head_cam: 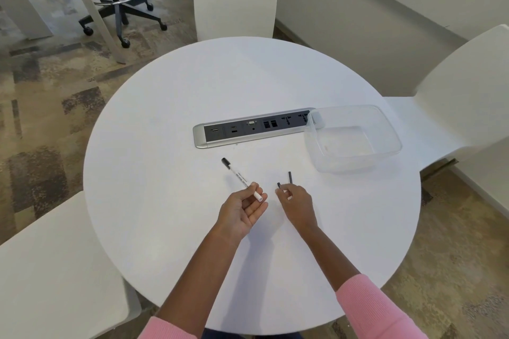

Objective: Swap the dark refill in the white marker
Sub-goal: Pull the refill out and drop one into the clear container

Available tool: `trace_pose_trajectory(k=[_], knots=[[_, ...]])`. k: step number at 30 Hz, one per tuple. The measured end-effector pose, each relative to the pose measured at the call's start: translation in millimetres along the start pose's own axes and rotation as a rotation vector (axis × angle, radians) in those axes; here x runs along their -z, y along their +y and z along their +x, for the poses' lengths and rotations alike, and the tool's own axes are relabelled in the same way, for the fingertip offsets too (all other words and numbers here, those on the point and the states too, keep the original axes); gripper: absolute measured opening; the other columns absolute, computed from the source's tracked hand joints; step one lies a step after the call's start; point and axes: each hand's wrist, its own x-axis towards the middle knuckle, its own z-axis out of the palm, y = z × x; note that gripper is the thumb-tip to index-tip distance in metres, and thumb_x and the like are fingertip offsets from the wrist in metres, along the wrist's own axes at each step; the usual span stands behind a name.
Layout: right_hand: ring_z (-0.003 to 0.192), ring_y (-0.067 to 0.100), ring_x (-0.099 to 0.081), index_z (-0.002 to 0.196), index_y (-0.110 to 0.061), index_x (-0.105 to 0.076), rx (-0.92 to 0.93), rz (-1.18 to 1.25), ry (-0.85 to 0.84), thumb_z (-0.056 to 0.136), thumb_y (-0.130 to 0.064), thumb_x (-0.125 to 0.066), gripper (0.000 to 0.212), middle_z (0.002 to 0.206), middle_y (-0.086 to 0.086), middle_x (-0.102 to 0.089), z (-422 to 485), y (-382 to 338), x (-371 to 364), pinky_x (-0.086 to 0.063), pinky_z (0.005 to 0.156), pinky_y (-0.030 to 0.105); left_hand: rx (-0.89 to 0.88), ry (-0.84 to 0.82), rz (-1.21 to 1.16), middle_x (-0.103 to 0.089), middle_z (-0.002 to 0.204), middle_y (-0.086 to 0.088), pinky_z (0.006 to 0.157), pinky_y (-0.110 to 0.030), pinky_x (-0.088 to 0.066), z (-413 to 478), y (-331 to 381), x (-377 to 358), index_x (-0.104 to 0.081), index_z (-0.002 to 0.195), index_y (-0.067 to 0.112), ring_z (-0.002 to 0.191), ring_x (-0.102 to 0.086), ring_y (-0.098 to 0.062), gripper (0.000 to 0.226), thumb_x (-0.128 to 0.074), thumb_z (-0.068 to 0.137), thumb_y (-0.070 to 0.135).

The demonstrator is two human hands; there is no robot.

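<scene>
The white marker (242,180) with its black cap (225,161) pointing away lies slanted in the left hand (242,210), its white rear end pinched between thumb and fingers (254,187) above an upturned palm. Just beside it, the right hand (296,201) closes its fingers (281,194) on one dark refill (279,185); a second dark refill (290,177) sticks out next to those fingers, though whether it lies free on the round white surface (165,173) is unclear. A clear plastic container (355,140) sits farther right, overlapping the end of a power strip panel (253,128). Pink sleeves (371,308) cover both forearms.
</scene>
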Motion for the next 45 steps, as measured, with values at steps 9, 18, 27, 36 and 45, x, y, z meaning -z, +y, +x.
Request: trace_pose_trajectory(k=[9,18,27,36,45], knots=[[0.049,0.004,-0.038,0.084,-0.013,-0.068,-0.228,0.634,-0.441,0.088,-0.035,-0.055,0.026,0.055,-0.008,-0.051,-17.8,-26.5,14.4,-0.032,0.045,0.013,0.039,-0.111,0.393,-0.056,0.058,0.003,0.051,-0.019,-0.054,9.1,-15.9,10.0,-0.065,0.089,0.006,0.04,-0.051,-0.004,0.017,-0.058,0.089,0.021],[0.062,-0.002,-0.056,0.074,-0.025,-0.06,0.226,0.427,0.02,0.085,-0.019,-0.062,0.013,0.073,-0.014,-0.062,-33.3,-45.2,16.7,-0.044,0.06,0.01,0.077,-0.151,-0.155,-0.063,0.103,-0.018,0.094,-0.035,-0.045,11.8,-12.8,12.5,-0.052,0.12,-0.005,0.095,-0.061,-0.027,0.056,-0.034,0.097,0.043],[0.082,0.007,-0.061,0.09,-0.009,-0.066,0.466,0.249,0.109,0.085,-0.015,-0.059,0.01,0.088,-0.007,-0.062,-46.5,-34.5,8.1,-0.048,0.073,0.009,0.082,-0.129,-0.228,-0.062,0.112,-0.019,0.097,-0.037,-0.04,8.4,-13.0,8.8,-0.052,0.12,-0.008,0.108,-0.059,-0.031,0.066,-0.026,0.097,0.048],[0.071,0.001,-0.064,0.084,-0.013,-0.065,0.127,0.391,-0.059,0.087,-0.012,-0.058,0.007,0.079,0.0,-0.066,-34.8,-17.0,4.7,-0.052,0.07,0.013,0.058,-0.128,-0.128,-0.064,0.105,-0.02,0.094,-0.035,-0.041,20.1,-19.1,11.9,-0.048,0.126,-0.008,0.101,-0.059,-0.031,0.068,-0.021,0.098,0.048],[0.071,0.017,-0.059,0.075,-0.008,-0.059,-0.279,0.924,-0.003,0.084,0.007,-0.056,0.017,0.076,0.011,-0.058,-14.4,-3.4,13.6,-0.057,0.065,0.016,-0.329,0.126,0.382,-0.058,0.119,-0.01,0.091,-0.032,-0.042,33.4,-17.9,18.1,-0.056,0.118,0.005,0.108,-0.053,-0.025,0.041,-0.033,0.099,0.033]])
